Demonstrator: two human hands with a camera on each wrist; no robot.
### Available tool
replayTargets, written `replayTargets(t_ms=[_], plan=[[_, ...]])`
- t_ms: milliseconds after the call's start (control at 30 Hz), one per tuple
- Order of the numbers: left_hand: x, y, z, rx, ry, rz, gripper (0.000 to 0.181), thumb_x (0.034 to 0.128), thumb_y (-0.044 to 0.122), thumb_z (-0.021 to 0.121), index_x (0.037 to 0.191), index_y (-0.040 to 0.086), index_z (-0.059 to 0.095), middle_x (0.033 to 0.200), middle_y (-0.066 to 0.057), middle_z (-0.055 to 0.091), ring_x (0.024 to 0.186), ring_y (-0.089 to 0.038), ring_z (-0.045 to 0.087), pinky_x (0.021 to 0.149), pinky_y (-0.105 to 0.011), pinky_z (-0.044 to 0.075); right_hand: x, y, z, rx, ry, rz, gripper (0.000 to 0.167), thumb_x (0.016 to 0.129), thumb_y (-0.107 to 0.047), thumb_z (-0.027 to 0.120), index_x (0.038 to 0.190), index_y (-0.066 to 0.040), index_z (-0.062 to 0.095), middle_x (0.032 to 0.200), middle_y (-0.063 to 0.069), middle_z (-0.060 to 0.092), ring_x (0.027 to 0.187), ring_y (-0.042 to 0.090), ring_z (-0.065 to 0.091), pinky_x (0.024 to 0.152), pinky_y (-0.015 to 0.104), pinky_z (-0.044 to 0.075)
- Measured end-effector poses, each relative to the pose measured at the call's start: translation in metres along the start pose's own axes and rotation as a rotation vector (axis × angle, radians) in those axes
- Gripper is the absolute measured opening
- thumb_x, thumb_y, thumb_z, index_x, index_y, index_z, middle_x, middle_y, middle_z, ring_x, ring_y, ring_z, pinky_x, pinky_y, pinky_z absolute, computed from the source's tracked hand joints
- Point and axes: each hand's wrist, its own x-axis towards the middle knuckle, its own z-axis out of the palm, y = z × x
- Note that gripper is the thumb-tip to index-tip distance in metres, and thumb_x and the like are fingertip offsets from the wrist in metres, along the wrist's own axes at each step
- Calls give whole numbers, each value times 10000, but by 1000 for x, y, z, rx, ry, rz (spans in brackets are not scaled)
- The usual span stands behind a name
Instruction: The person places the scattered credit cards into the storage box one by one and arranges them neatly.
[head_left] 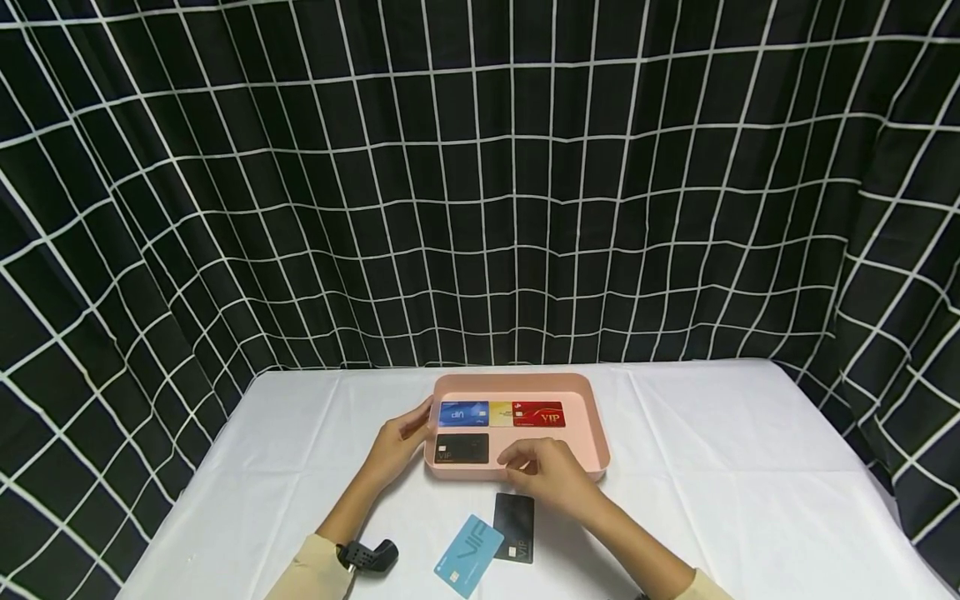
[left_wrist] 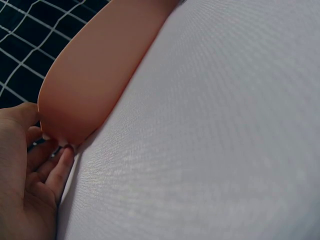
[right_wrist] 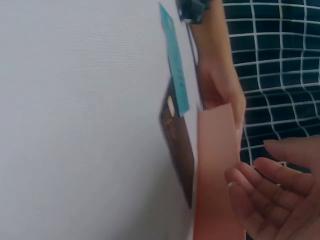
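A pink tray (head_left: 588, 446) lies on the white cloth. My left hand (head_left: 393, 446) holds its left end; in the left wrist view the thumb and fingers bear on the tray's end wall (left_wrist: 90, 75). Inside are a blue VIP card (head_left: 457, 414), a yellow card (head_left: 500, 414) and a red VIP card (head_left: 538, 415) in a row, the red overlapping the yellow. Below the blue one lies a black VIP card (head_left: 462, 448). Over the tray's near edge hovers my right hand (head_left: 551, 475), fingers loosely bent, with nothing seen between them in the right wrist view.
On the cloth in front of the tray, a light blue VIP card (head_left: 468, 557) partly overlaps a second black card (head_left: 514, 527). A black curtain with white grid lines (head_left: 525, 208) hangs behind the table and at its sides.
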Motion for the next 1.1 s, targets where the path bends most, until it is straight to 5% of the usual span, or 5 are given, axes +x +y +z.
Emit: replayTargets(t_ms=[333, 633, 1100], plan=[[0, 1, -1, 34, -17, -13, 510, 1021, 253, 629, 1506, 160, 499, 1487, -63, 531, 1358, -260, 530, 1133, -405, 423, -13, 2, 4, 2, -116, 14, 209, 834, -43, 813, 1022, 24, 751, 835, 3, 732, 746, 106, 658, 665, 210, 558], [1, -1, -1, 24, -18, -17, 497, 1024, 242, 625, 1500, 162, 506, 1475, -69, 542, 1349, -258, 539, 1127, -395, 428, -23, -2, 8, -143, -137, 60, 256, 771, -134, 879, 970, -4, 783, 812, 9, 722, 688, 84, 585, 586, 228, 493], [-2, 4, 0, 20, -1, -6, 504, 1016, 224, 639, 1496, 141, 512, 1470, -82, 548, 1347, -287, 539, 1129, -432, 423, -29, -10, 12, -392, -141, 94, 472, 670, -272, 953, 1022, -14, 774, 987, 79, 751, 886, 197, 673, 787, 432, 577]])
